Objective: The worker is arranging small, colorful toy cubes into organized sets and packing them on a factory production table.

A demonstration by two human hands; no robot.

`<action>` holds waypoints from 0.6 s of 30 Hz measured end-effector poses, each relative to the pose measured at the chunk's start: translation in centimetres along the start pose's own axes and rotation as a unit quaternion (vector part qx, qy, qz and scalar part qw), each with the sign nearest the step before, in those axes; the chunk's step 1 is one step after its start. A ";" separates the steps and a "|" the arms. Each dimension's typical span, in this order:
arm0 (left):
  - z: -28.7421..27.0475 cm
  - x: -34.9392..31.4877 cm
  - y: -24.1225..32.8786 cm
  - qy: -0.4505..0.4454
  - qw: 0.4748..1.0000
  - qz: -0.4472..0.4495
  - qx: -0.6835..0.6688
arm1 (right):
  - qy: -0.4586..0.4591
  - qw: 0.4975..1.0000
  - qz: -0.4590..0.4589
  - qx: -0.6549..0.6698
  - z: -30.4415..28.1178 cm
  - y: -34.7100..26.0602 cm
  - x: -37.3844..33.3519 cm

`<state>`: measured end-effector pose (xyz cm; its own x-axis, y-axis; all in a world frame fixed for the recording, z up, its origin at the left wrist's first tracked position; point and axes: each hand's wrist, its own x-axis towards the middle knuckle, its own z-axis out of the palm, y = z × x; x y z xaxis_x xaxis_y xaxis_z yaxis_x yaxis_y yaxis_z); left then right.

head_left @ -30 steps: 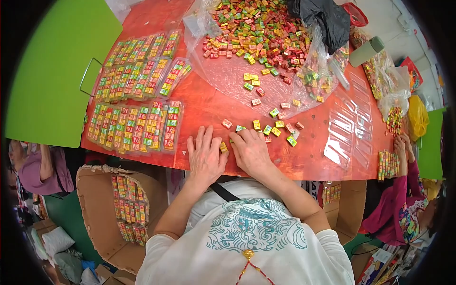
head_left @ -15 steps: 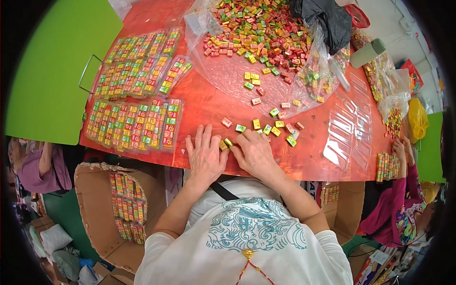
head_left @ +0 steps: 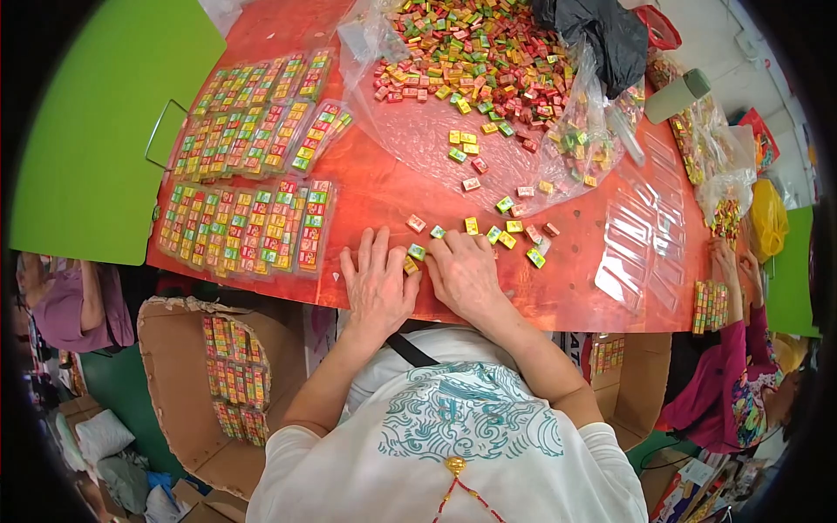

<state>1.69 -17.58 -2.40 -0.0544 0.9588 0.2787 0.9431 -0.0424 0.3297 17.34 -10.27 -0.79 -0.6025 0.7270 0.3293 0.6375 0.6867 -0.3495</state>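
My left hand (head_left: 377, 281) lies flat on the red table (head_left: 384, 187) near its front edge, fingers spread. My right hand (head_left: 464, 274) rests beside it, fingers curled down over small wrapped candy pieces (head_left: 413, 258) that lie between the two hands. Several more loose candies (head_left: 508, 232) in green, yellow and red sit just beyond my right fingertips. Whether any piece is pinched under the fingers is hidden.
Filled clear candy strips (head_left: 244, 228) lie in rows at the left, more strips (head_left: 261, 122) behind them. A big candy heap on clear plastic (head_left: 475, 52) is at the back. Empty clear trays (head_left: 641, 248) lie right. A cardboard box (head_left: 222, 383) stands below; another person's hand (head_left: 728, 266) works at the right.
Both hands have stayed at the table's front edge; the fingers shifted slightly around the small candies between them.
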 end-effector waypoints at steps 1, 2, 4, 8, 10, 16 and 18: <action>0.0 0.0 0.0 -0.001 1.000 0.000 0.001 | -0.008 1.000 -0.019 0.007 0.1 0.0 -0.1; 0.1 0.0 0.0 -0.001 1.000 0.000 0.001 | -0.008 1.000 -0.019 0.007 0.2 0.0 -0.1; 0.2 -0.1 -0.1 -0.004 1.000 -0.014 0.014 | -0.005 0.999 -0.026 0.042 0.3 -0.1 0.0; 0.2 0.0 0.2 0.004 1.000 -0.024 0.006 | 0.037 0.998 -0.030 0.033 -0.2 0.6 2.1; 0.0 0.3 0.5 0.000 0.999 -0.028 0.015 | 0.033 0.998 -0.048 0.012 0.4 1.3 3.5; 0.5 0.2 0.0 0.002 1.000 -0.023 0.017 | -0.014 0.997 -0.069 -0.029 0.6 2.3 3.2; 0.5 0.3 0.0 0.001 1.000 -0.023 0.020 | -0.022 0.997 -0.061 -0.033 0.3 2.0 2.3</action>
<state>1.79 -17.18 -2.77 -0.0976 0.9590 0.2661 0.9521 0.0122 0.3055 17.05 -7.23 -0.95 -0.6975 0.6382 0.3259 0.5870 0.7697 -0.2510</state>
